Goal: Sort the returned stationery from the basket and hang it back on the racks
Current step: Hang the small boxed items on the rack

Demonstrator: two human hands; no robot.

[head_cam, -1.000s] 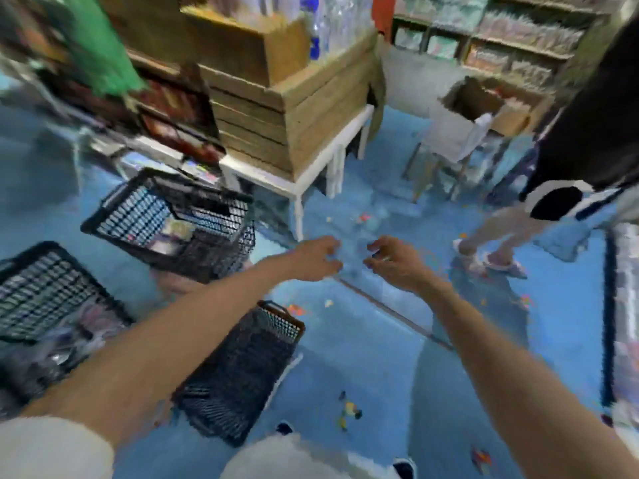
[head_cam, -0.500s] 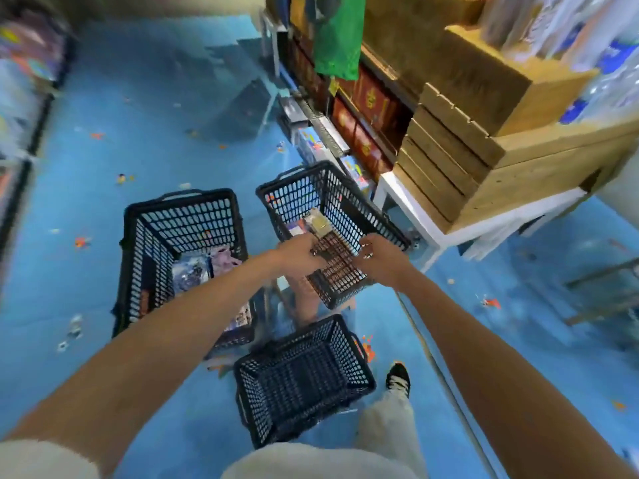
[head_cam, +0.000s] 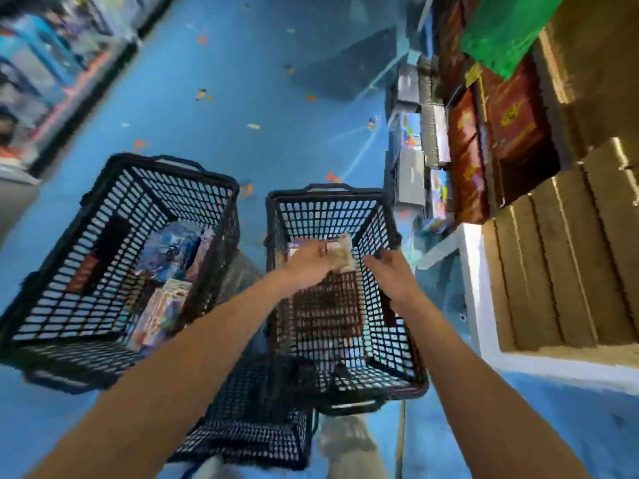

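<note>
Head view: left hand (head_cam: pixel 307 267) pinching a small pale packet (head_cam: pixel 340 257) over the black mesh plastic basket (head_cam: pixel 332 202), right hand (head_cam: pixel 390 274) loosely curled — a blurred, shallow pinch could drop it back in

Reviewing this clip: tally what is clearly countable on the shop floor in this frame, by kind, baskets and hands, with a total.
Black mesh baskets: 3 (left basket with packets, middle basket, low basket near the feet)
Hands: 2 (left hand on a pale packet, right hand beside it)
Pale packets at the hands: 1
Total: 6
</note>
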